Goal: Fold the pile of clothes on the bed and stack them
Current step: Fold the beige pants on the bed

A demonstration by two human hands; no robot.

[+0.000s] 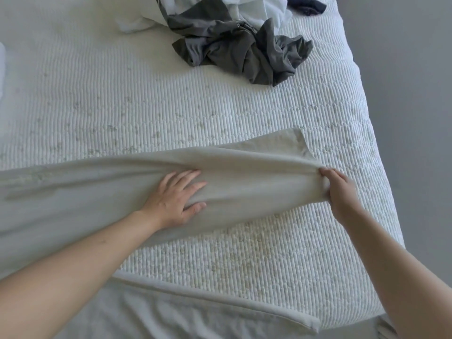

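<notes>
Pale garment (pixel 244 172), frame centre, mid-fold; left hand (pixel 175 199) presses flat; right hand (pixel 340 192) fingers pinch its edge; next, carry edge across.

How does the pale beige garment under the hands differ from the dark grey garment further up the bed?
The pale beige garment is spread long and fairly flat; the dark grey garment lies crumpled in a heap. The beige one is being handled: the left hand presses on it and the right hand pinches its end. The grey one is untouched. Both lie on the white quilted bed.
</notes>
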